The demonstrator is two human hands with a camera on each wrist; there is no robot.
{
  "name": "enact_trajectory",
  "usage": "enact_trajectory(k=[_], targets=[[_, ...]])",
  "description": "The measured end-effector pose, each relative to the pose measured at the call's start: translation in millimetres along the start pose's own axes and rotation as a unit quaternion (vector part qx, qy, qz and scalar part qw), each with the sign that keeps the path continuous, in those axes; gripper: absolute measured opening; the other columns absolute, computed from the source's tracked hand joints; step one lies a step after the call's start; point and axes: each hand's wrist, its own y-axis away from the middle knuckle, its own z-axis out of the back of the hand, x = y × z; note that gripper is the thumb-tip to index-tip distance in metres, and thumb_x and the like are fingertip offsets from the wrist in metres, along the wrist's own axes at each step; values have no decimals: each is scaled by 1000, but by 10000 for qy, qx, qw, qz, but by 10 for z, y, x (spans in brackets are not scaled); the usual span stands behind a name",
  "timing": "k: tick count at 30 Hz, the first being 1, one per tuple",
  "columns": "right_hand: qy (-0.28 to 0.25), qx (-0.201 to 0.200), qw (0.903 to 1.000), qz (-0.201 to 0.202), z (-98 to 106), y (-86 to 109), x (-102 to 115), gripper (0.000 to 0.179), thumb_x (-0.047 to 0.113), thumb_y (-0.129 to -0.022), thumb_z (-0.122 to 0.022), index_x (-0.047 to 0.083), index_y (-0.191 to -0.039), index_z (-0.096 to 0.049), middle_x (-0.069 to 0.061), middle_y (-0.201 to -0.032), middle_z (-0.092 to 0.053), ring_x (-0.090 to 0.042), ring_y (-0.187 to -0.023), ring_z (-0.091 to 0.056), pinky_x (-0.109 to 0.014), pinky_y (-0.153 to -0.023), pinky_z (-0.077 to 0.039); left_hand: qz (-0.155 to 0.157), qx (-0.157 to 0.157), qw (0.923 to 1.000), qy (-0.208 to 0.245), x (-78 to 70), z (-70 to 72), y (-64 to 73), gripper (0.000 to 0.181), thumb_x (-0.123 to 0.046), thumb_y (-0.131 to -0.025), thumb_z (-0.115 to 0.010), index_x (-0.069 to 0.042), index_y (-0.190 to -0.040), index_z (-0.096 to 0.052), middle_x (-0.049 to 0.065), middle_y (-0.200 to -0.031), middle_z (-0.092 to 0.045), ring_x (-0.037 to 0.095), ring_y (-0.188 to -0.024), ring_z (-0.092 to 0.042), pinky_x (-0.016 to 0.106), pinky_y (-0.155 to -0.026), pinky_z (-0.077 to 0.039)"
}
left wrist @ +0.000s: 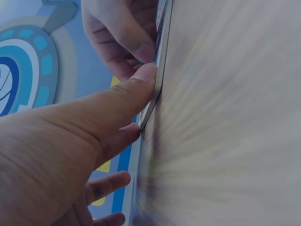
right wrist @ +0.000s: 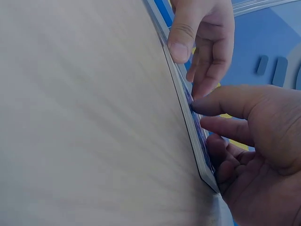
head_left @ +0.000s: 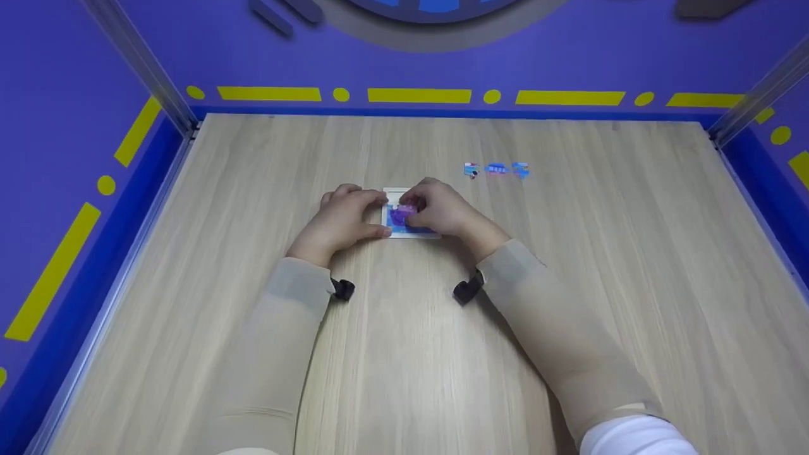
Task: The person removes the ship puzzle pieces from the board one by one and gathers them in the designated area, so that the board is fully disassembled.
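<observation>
A small jigsaw puzzle board (head_left: pixel 412 236) with a white rim lies flat on the table, its picture blue and purple. My left hand (head_left: pixel 344 218) holds the board's left side, thumb at the near corner and index finger at the far one. With thumb and index finger, my right hand (head_left: pixel 439 205) pinches a purple puzzle piece (head_left: pixel 404 213) at the board's surface; the fingers hide part of it. From the left wrist, the left thumb (left wrist: pixel 143 73) shows on the board's edge. In the right wrist view the right fingertips (right wrist: pixel 202 104) touch the picture side.
Three loose puzzle pieces lie in a row beyond the right hand: a left one (head_left: pixel 471 169), a middle one (head_left: pixel 497 169) and a right one (head_left: pixel 521 169). The wooden table (head_left: pixel 379 354) ends at a blue back wall (head_left: pixel 417 69) with yellow marks.
</observation>
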Motion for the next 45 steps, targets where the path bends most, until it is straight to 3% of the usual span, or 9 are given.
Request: enact_trajectory(k=[10, 18, 24, 38, 45], targets=[[-125, 162, 9998, -59, -12, 11, -21, 39, 14, -99, -84, 3, -137, -81, -15, -130, -66, -26, -112, -62, -41, -101, -54, 29, -34, 10000, 62, 25, -33, 10, 71, -49, -99, -87, -23, -161, -64, 5, -165, -63, 36, -165, -39, 60, -136, -25], [16, 191, 9998, -79, 10, 6, 21, 36, 14, -102, -83, 5, -137, -80, -14, -131, -68, -27, -115, -62, -44, -105, -55, 89, 51, 9999, 66, -2, 21, 16, 71, -48, -100, -87, -24, -162, -63, 7, -168, -59, 37, -164, -38, 61, -136, -27], [61, 200, 9998, -28, 17, 13, 28, 37, 14, -103, -83, 5, -138, -79, -14, -131, -68, -27, -115, -62, -45, -106, -55, 57, 47, 10000, 52, 0, 16, 33, 66, -49, -104, -81, -24, -162, -62, 6, -167, -60, 36, -164, -39, 61, -136, -26], [-423, 171, 9989, -88, -12, 22, -3, 30, 7, -102, -82, 6, -131, -78, -8, -117, -70, -22, -105, -60, -37, -96, -52, 0, 23, 9999, -132, 0, -13, 28, 60, -45, -106, -79, -24, -160, -63, 6, -163, -64, 36, -164, -41, 62, -136, -24], [-378, 25, 9993, 33, -12, 23, -23, 23, 4, -107, -73, 7, -128, -79, -9, -117, -74, -22, -106, -63, -38, -98, -53, -63, 13, 9998, -192, -7, -3, 23, 61, -44, -106, -79, -24, -162, -63, 5, -162, -66, 35, -164, -41, 60, -136, -24]])
